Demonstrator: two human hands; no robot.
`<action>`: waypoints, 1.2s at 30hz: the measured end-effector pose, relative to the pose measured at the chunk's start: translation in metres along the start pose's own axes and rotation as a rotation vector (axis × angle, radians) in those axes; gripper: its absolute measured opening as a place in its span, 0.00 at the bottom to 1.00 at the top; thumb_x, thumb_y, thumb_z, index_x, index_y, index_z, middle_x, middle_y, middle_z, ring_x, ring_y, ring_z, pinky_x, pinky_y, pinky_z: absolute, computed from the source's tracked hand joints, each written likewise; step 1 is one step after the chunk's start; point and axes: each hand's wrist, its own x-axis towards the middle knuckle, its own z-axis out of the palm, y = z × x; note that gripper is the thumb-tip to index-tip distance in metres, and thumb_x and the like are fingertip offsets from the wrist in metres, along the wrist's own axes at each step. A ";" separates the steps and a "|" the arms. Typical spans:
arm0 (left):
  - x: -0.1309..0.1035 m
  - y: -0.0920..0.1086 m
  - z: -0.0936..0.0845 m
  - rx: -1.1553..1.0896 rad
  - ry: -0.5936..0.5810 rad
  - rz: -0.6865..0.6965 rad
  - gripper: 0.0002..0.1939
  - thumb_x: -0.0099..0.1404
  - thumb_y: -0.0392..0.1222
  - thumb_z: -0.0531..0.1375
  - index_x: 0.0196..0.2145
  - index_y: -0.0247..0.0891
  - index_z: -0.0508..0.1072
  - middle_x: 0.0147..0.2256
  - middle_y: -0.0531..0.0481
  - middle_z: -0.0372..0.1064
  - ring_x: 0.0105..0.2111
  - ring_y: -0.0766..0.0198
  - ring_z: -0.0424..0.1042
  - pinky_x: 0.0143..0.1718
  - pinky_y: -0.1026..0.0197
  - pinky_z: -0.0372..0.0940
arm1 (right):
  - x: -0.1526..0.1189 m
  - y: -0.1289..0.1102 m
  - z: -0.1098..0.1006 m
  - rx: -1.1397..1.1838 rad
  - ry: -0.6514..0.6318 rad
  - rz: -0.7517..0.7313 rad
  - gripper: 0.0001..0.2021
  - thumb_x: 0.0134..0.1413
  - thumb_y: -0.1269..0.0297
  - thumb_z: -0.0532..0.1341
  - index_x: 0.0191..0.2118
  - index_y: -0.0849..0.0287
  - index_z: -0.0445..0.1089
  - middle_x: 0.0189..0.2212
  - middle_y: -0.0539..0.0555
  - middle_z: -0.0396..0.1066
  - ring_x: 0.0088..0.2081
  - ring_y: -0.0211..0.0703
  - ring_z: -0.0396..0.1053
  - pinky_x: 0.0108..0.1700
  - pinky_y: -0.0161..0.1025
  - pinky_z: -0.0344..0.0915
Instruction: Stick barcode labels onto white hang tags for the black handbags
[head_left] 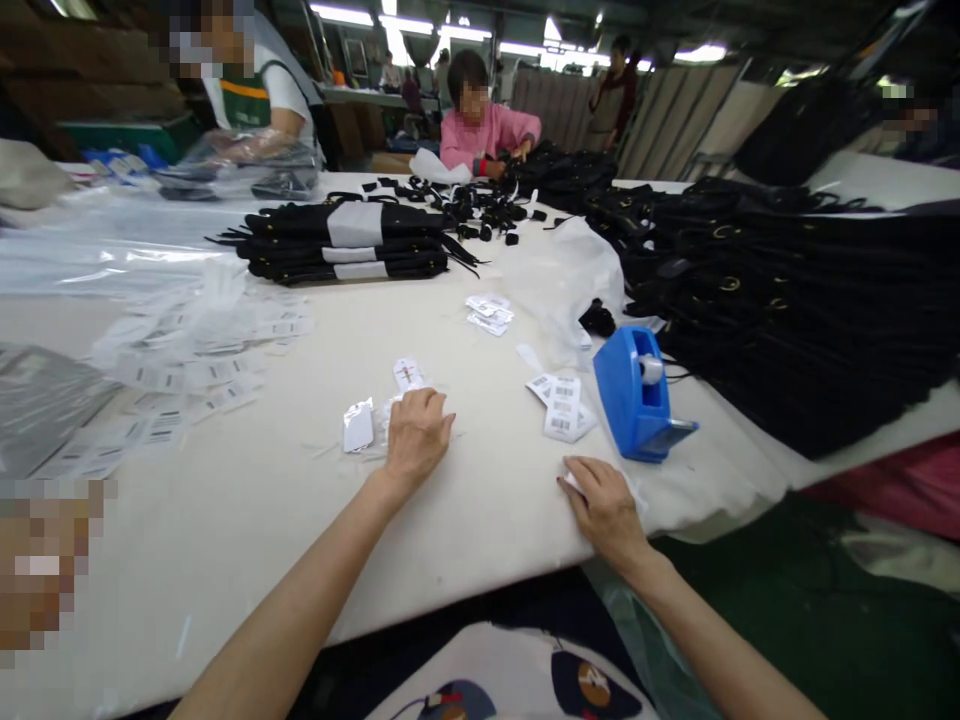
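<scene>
My left hand [416, 438] rests on the table with its fingers bent and close together over small clear plastic pieces. What lies under its fingertips is hidden. Beside it are a white card in clear plastic [358, 426] and a printed white tag [409, 374]. Near the table's front edge, my right hand [606, 508] is closed, with a bit of a small white piece [574, 482] showing between thumb and fingers. Barcode label sheets [562, 408] lie just beyond it. To their right stands a blue tape dispenser [634, 395].
Stacked black strapped goods [810, 290] fill the right side. Banded black bundles [349, 240] lie at the back, near a small pile of tags [490, 313]. Barcode label strips [161, 425] spread at left. Two co-workers sit or stand across the white table [262, 560].
</scene>
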 end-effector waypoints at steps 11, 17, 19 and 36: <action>0.012 0.099 0.046 -0.848 -0.409 -0.266 0.12 0.56 0.45 0.54 0.30 0.34 0.72 0.26 0.51 0.69 0.28 0.65 0.67 0.31 0.64 0.61 | 0.008 0.006 -0.042 1.463 0.117 1.071 0.12 0.48 0.56 0.60 0.34 0.61 0.66 0.29 0.56 0.73 0.29 0.45 0.72 0.28 0.38 0.68; -0.006 0.147 0.024 -1.023 -0.450 -0.146 0.19 0.55 0.51 0.56 0.38 0.33 0.70 0.34 0.48 0.69 0.32 0.65 0.66 0.31 0.64 0.62 | 0.001 0.011 -0.057 1.778 -0.005 1.113 0.18 0.54 0.52 0.53 0.36 0.63 0.68 0.31 0.59 0.74 0.31 0.43 0.72 0.31 0.38 0.68; -0.016 0.162 0.017 -1.033 -0.492 -0.006 0.28 0.49 0.48 0.63 0.47 0.35 0.65 0.43 0.45 0.66 0.36 0.64 0.66 0.33 0.64 0.63 | -0.001 0.011 -0.058 1.884 -0.068 1.028 0.19 0.54 0.50 0.52 0.40 0.62 0.66 0.33 0.59 0.73 0.33 0.45 0.72 0.34 0.41 0.68; -0.037 0.204 0.023 -1.183 -0.806 -0.347 0.10 0.52 0.40 0.52 0.24 0.31 0.70 0.20 0.51 0.63 0.21 0.69 0.61 0.23 0.66 0.53 | -0.044 0.021 -0.054 1.480 -0.032 0.796 0.10 0.43 0.60 0.64 0.27 0.62 0.68 0.14 0.43 0.59 0.17 0.27 0.53 0.19 0.28 0.49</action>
